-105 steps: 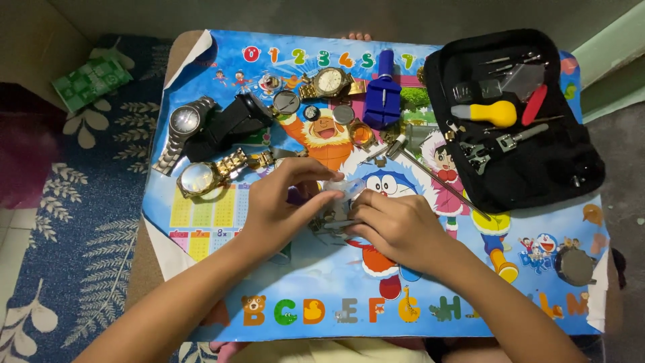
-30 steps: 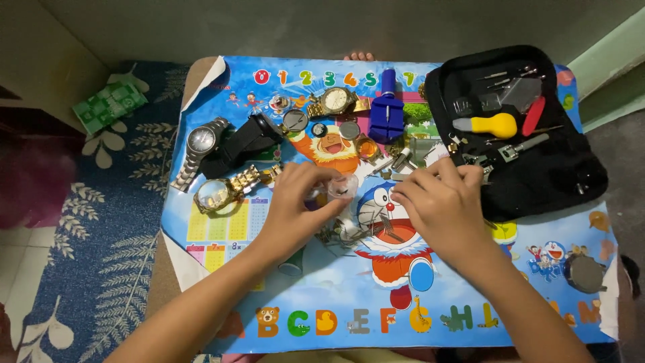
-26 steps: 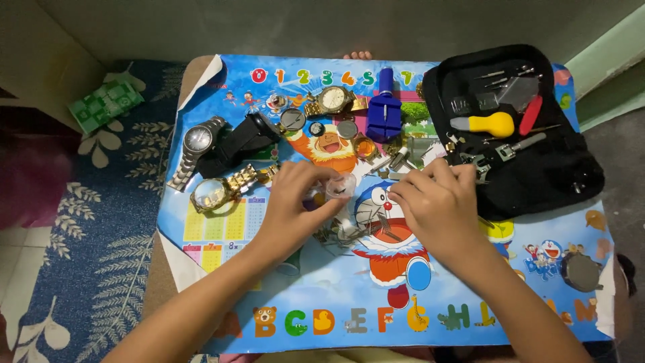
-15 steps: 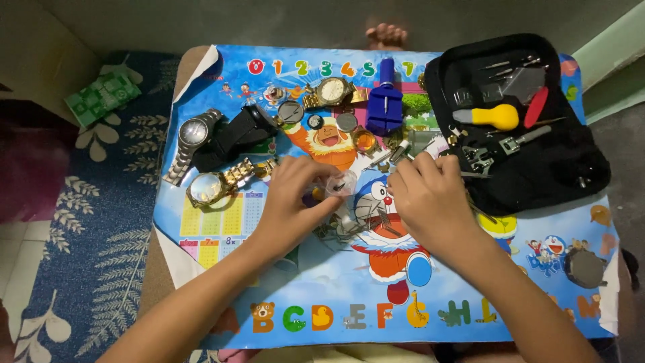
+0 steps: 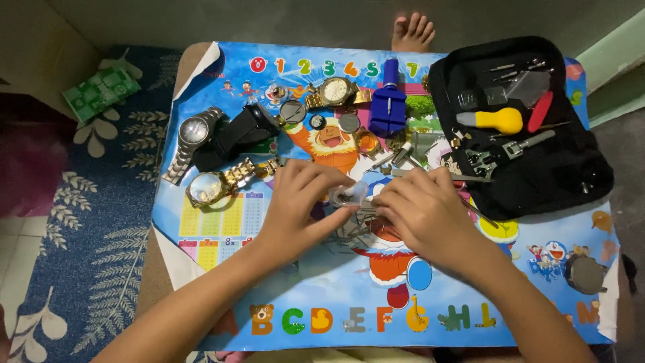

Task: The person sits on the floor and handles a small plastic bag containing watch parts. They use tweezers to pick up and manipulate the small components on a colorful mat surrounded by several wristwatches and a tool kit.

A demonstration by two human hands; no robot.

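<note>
Head view: left hand (image 5: 299,202) and right hand (image 5: 420,208) meet mid-mat, both pinching a small silvery watch part (image 5: 349,196) lying between the fingertips, at 3 o'clock from the left hand and 9 from the right; long axis can't tell. Both equally near. Three wristwatches at 10 o'clock: silver watch (image 5: 193,131), gold watch (image 5: 205,188), black watch (image 5: 242,131). One black tool case (image 5: 571,168) at 2.
</note>
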